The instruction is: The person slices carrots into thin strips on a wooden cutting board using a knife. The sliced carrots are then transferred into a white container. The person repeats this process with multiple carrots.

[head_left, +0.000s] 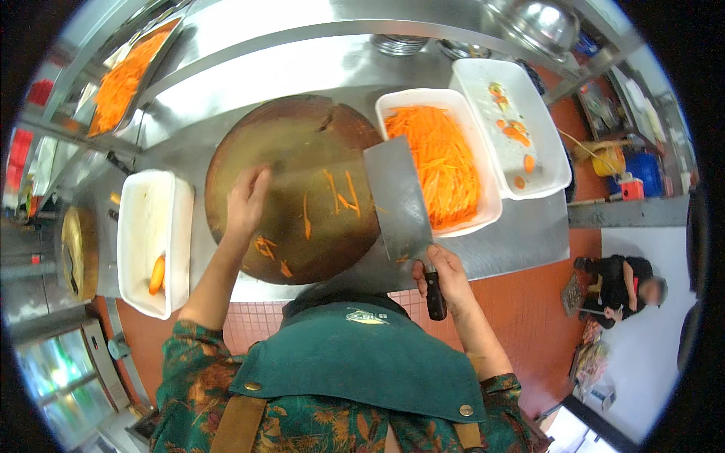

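Observation:
My right hand [445, 275] grips the black handle of a cleaver [398, 198]. Its broad grey blade reaches over the right edge of the round chopping block [291, 249], beside a white tub [495, 204] heaped with carrot strips [434, 166]. Over the left part of the block, my left hand [248, 202] holds nothing, its fingers loosely bent. A few loose carrot strips [307, 219] lie scattered on the block's wet surface.
At the left stands a white tub [181, 241] with one carrot [157, 275]. Another white tub [555, 166] at the right holds carrot pieces [513, 132]. A carrot-filled tray [124, 83] is at upper left. A metal shelf [287, 30] crosses above the counter. Another person [623, 291] is far right.

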Available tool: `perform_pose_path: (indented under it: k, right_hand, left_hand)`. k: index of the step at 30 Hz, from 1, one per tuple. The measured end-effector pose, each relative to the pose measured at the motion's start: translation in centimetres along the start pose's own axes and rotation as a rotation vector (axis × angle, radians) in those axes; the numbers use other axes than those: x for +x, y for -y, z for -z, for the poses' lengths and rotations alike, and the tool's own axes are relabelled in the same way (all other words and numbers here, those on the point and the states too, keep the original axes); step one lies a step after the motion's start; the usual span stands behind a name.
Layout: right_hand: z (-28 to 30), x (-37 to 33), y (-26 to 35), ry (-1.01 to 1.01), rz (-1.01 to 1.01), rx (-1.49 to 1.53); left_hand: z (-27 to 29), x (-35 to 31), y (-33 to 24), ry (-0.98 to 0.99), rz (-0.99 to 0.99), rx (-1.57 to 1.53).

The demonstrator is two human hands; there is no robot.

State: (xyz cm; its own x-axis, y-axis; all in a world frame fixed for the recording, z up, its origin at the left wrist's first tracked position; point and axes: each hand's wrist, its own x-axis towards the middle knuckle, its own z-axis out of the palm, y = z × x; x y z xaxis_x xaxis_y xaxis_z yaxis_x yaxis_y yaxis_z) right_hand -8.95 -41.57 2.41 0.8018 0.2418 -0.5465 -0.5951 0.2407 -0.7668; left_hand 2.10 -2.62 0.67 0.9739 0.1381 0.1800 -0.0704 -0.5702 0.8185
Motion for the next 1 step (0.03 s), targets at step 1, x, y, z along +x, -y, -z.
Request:
perform_pose_path:
  k: [1]
  right_hand:
    - [0.04, 0.37, -0.71, -0.044, -0.024, -0.012]
  left_hand:
    - [1.09, -2.16, 2.46, -0.082, -0.038, -0.030]
